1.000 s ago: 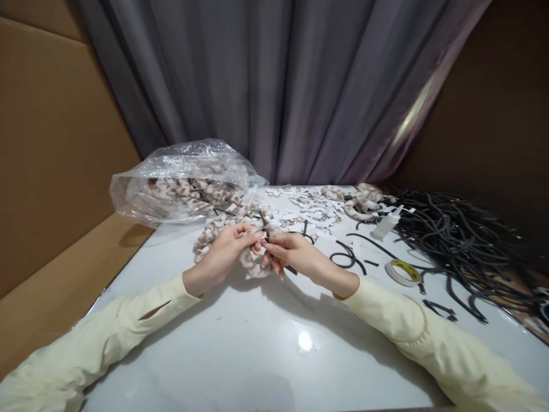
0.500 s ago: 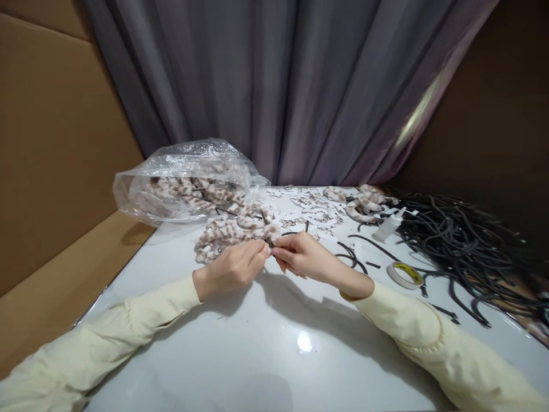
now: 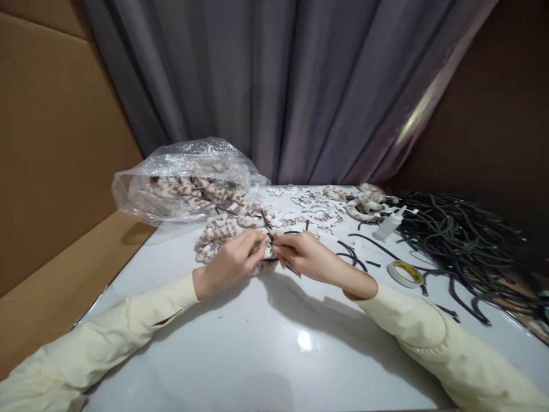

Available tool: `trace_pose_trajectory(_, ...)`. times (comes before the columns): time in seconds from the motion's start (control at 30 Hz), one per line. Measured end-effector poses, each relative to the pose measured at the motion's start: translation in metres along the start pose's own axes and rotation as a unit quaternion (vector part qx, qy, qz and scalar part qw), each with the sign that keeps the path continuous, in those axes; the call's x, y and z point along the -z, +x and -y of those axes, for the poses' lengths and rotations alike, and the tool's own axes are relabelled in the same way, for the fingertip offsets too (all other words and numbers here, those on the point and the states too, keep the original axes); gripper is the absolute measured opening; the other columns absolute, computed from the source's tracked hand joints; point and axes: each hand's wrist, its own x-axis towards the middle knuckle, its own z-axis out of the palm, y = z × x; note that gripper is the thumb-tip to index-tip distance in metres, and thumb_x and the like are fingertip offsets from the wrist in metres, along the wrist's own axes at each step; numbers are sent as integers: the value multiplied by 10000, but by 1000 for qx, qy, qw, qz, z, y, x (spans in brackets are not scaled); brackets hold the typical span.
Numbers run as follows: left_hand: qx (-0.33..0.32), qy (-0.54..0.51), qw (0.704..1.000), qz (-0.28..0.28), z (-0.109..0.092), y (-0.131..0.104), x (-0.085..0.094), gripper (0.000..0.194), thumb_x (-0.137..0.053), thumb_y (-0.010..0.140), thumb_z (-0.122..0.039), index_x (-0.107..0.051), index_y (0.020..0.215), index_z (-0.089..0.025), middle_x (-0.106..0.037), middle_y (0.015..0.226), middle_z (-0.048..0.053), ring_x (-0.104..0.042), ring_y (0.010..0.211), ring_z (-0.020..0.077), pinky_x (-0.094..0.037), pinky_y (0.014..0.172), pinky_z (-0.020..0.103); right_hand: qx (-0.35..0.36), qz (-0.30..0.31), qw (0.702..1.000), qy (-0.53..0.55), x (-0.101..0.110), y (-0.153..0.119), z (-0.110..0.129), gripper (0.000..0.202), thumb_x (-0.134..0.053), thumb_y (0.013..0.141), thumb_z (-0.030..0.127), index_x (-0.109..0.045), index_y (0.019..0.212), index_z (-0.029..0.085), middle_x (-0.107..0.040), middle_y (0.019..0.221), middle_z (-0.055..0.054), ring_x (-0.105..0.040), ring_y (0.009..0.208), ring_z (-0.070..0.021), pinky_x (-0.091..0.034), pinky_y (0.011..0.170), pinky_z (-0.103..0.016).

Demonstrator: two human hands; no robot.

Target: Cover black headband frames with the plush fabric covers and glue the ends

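My left hand (image 3: 235, 253) is closed in a pinch on a fuzzy brown-and-white plush strip (image 3: 266, 266), part of which hangs below the fingers. Facing it, my right hand (image 3: 305, 253) pinches at the same small spot, where a dark end (image 3: 270, 236) shows between the fingertips. Exactly what the right fingertips grip is partly hidden. Just behind and left of my left hand lies a pile of striped plush tubes (image 3: 212, 236), with thin black cords among them.
A clear plastic bag (image 3: 141, 197) of plush tubes lies back left. Plush scraps (image 3: 315, 203) litter the back. To the right are a white squeeze bottle (image 3: 388, 225), a tape roll (image 3: 404, 274), a heap of black cords (image 3: 463, 246) and more plush tubes (image 3: 364, 205). Cardboard (image 3: 51, 131) stands left.
The held plush strip has turned, so some of it now shows below my hands and its dark end shows above. Both hands stay close together, with only small finger shifts.
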Motion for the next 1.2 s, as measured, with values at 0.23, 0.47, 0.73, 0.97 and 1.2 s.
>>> trace_pose_trajectory(0.23, 379, -251, 885, 100, -10, 19, 13, 209, -569, 795, -333, -563, 918, -163, -615, 626, -17, -562, 546, 125, -407, 478, 211, 39, -25, 999, -24, 0, 0, -2, 252, -413, 837, 131, -481, 595, 153, -460, 462, 38, -414, 475, -76, -303, 542, -193)
trace_pose_trajectory(0.47, 478, -465, 728, 159, 3, 26, 15, 223, -668, 687, -332, -586, 691, -124, -559, 603, -5, -516, 574, 103, -385, 552, 215, 67, -39, 994, -80, 0, 0, -5, 139, -414, 768, 73, -461, 682, 172, -449, 546, 34, -368, 494, -89, -254, 509, -202)
trace_pose_trajectory(0.73, 468, -448, 747, 149, 1, 21, 11, 224, -625, 716, -327, -571, 626, -129, -556, 586, -12, -509, 572, 97, -378, 575, 213, 33, -84, 988, -129, -8, 1, -14, 139, -514, 778, 172, -529, 915, 153, -558, 604, 1, -479, 519, -108, -290, 498, -190)
trace_pose_trajectory(0.97, 465, -357, 796, 151, -11, 26, 16, 208, -610, 740, -344, -594, 791, -143, -547, 552, -24, -484, 500, 106, -346, 456, 198, 19, -111, 984, -140, -13, 2, -15, 46, -510, 788, 177, -542, 761, 159, -540, 567, 0, -452, 491, -92, -273, 483, -192)
trace_pose_trajectory(1.2, 369, -269, 872, 177, -15, 24, 18, 233, -505, 825, -374, -600, 858, -164, -544, 549, -38, -461, 468, 100, -323, 447, 197, 50, -134, 976, -165, -15, 2, -16, 78, -467, 786, 132, -499, 725, 167, -473, 538, 22, -405, 464, -81, -252, 481, -195)
